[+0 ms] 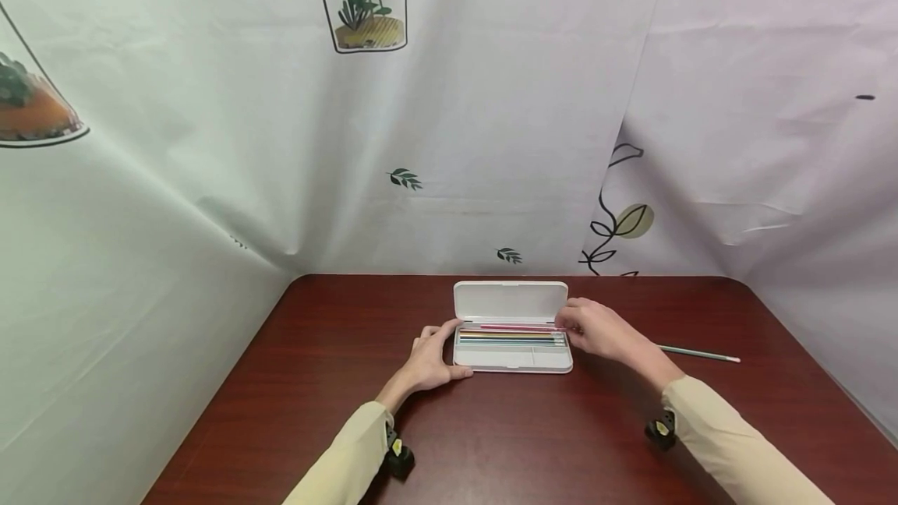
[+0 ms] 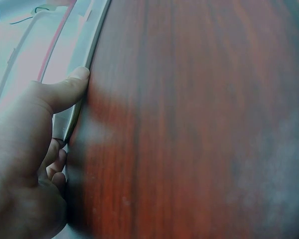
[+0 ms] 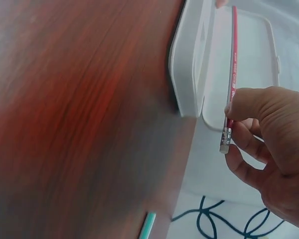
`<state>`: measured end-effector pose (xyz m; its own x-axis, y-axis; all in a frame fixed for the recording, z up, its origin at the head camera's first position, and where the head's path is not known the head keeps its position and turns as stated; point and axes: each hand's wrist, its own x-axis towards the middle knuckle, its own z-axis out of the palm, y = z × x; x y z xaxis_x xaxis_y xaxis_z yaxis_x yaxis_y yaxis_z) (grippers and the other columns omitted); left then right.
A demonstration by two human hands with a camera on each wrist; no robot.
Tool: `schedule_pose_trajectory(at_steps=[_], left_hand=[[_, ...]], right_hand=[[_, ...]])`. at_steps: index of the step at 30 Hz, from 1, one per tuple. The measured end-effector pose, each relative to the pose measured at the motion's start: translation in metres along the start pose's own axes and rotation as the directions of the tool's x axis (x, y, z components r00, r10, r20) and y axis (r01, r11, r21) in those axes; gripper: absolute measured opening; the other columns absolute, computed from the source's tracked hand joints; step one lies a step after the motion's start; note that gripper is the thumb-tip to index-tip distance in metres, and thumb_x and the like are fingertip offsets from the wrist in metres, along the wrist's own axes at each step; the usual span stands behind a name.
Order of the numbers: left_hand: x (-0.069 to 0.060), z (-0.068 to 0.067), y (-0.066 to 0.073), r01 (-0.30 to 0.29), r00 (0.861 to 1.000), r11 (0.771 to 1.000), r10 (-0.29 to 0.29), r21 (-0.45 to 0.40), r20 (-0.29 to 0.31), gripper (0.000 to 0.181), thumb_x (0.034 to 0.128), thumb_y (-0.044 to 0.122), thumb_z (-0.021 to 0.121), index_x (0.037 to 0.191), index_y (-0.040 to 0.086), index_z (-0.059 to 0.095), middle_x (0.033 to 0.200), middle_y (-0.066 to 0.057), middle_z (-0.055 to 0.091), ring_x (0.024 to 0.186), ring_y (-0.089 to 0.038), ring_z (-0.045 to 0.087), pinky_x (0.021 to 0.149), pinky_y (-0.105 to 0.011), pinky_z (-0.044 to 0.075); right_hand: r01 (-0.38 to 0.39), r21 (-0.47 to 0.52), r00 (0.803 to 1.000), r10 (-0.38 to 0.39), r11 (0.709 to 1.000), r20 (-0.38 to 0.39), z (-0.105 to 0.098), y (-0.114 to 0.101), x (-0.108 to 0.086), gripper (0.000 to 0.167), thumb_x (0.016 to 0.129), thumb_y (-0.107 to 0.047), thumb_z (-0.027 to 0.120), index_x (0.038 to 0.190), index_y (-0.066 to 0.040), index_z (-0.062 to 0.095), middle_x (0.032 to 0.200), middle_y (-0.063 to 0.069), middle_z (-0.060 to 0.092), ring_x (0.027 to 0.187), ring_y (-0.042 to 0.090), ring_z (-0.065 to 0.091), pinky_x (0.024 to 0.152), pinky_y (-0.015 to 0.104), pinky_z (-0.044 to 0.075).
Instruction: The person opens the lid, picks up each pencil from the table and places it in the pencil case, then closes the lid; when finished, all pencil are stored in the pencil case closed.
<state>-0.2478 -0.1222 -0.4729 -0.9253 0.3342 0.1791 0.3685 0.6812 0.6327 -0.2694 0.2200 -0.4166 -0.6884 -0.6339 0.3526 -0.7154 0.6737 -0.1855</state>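
Observation:
A white pencil case point(image 1: 491, 361) lies on the table with its lid point(image 1: 510, 300) raised at the back. Several colored pencils point(image 1: 501, 340) lie lengthwise inside. My left hand point(image 1: 428, 361) holds the case's left end, thumb at the front edge and a finger at the back corner. Between thumb and fingers, my right hand point(image 3: 279, 144) pinches a red pencil point(image 3: 234, 69) near its eraser end. In the head view that pencil lies above the case's back part, beside the lid. The left wrist view has only part of the case point(image 2: 65, 55).
A green pencil point(image 1: 701, 353) lies on the dark wood table point(image 1: 519, 435), right of the case and partly behind my right forearm. A white printed curtain point(image 1: 491, 139) hangs along the table's back and sides.

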Motion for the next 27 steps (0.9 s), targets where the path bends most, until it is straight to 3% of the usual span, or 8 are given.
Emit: schedule_pose_trajectory(at_steps=[9, 19, 27], left_hand=[[-0.001, -0.001, 0.001, 0.017, 1.000, 1.000, -0.017, -0.011, 0.012, 0.088, 0.0725, 0.032, 0.090, 0.148, 0.018, 0.046, 0.126, -0.017, 0.054, 0.117, -0.036, 0.043, 0.093, -0.052, 0.037], [-0.001, -0.001, 0.002, 0.024, 1.000, 1.000, -0.024, -0.014, 0.014, 0.088, 0.0728, 0.031, 0.090, 0.148, 0.018, 0.046, 0.126, -0.017, 0.053, 0.118, -0.036, 0.043, 0.093, -0.053, 0.037], [-0.001, -0.001, 0.001, 0.018, 1.000, 1.000, -0.018, -0.008, 0.010, 0.088, 0.0722, 0.031, 0.090, 0.147, 0.018, 0.046, 0.125, -0.017, 0.053, 0.117, -0.036, 0.044, 0.093, -0.052, 0.037]], right_hand=[[0.019, -0.024, 1.000, -0.019, 1.000, -0.007, 0.011, -0.008, 0.012, 0.023, 0.075, 0.007, 0.074, 0.085, -0.013, 0.070, 0.083, -0.006, 0.056, 0.075, 0.012, 0.053, 0.067, 0.033, 0.049], [0.006, -0.028, 0.999, -0.005, 1.000, 0.034, 0.017, -0.017, 0.022, 0.022, 0.077, 0.009, 0.071, 0.087, -0.011, 0.071, 0.084, -0.004, 0.057, 0.073, 0.011, 0.054, 0.065, 0.031, 0.049], [0.039, -0.057, 0.999, -0.038, 0.998, 0.014, 0.023, -0.020, 0.029, 0.020, 0.077, 0.007, 0.073, 0.084, -0.011, 0.070, 0.082, -0.003, 0.057, 0.073, 0.013, 0.055, 0.064, 0.033, 0.050]])
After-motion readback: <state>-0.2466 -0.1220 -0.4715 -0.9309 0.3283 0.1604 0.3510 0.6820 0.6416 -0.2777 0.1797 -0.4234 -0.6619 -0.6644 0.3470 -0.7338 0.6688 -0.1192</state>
